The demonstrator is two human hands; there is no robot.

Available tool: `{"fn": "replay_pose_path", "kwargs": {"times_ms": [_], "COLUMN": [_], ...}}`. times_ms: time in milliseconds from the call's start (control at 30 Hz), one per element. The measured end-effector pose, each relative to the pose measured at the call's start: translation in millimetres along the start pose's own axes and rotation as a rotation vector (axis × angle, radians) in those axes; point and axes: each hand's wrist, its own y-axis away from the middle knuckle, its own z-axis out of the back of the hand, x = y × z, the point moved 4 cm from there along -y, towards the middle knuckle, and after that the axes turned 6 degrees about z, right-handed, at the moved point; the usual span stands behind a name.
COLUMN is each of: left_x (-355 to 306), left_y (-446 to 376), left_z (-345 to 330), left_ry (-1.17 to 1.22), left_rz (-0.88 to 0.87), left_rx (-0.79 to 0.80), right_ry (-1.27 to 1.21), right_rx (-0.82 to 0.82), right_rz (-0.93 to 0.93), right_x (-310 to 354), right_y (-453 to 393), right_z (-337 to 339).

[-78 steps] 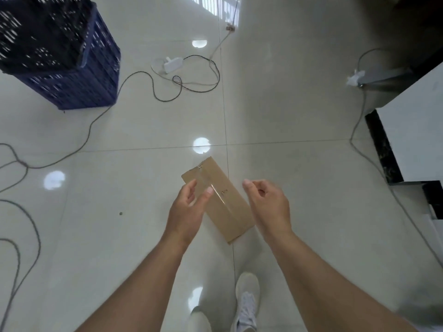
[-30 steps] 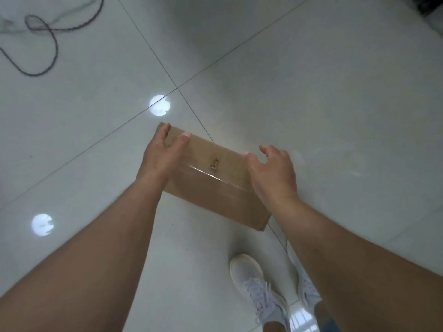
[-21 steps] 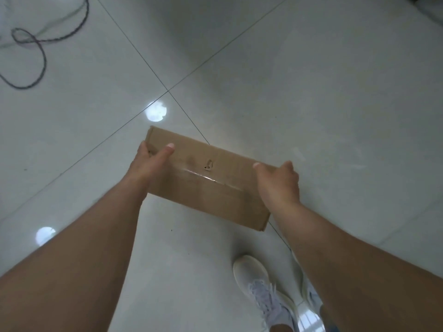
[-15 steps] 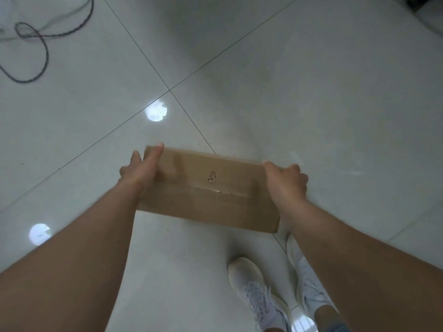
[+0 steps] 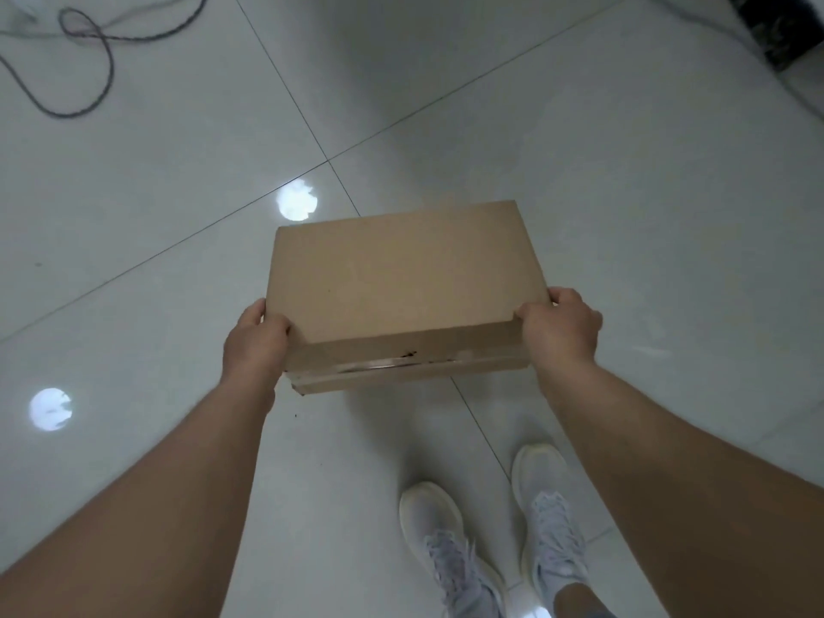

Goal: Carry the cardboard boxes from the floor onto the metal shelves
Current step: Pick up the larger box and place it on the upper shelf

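Observation:
A flat brown cardboard box (image 5: pixel 401 278) hangs in the air above the white tiled floor, its broad plain face up and its taped narrow side toward me. My left hand (image 5: pixel 254 345) grips its near left corner. My right hand (image 5: pixel 559 327) grips its near right corner. Both thumbs lie on the top face, the fingers go underneath. The metal shelves are out of view.
A dark cable (image 5: pixel 80 69) loops on the floor at the far left. A black-edged block (image 5: pixel 776 29) sits at the top right corner with a thin cord (image 5: pixel 802 95) beside it. My two white shoes (image 5: pixel 490 541) stand below the box.
The box left the floor and tipped, so its broad face now points up and the taped side faces me. Both hands shifted to its near corners.

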Motion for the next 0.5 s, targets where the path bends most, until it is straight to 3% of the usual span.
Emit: {"fn": "replay_pose_path", "kwargs": {"times_ms": [233,400,500], "left_x": [19,33,36], "left_y": [6,-4,0], "left_z": [-2,-8,-6], "left_ry": [-0.099,-0.18,-0.096], "left_rz": [0.099,0.071,0.085], "left_rx": [-0.09,-0.007,0.051], "right_ry": [0.113,0.23,0.275], "right_rx": [0.022,0.19,0.248], "right_rz": [-0.025,0.044,0.1], "right_x": [-6,-7,-3], "right_y": [-6,-13,-15], "right_z": [-1,-2,1]}}
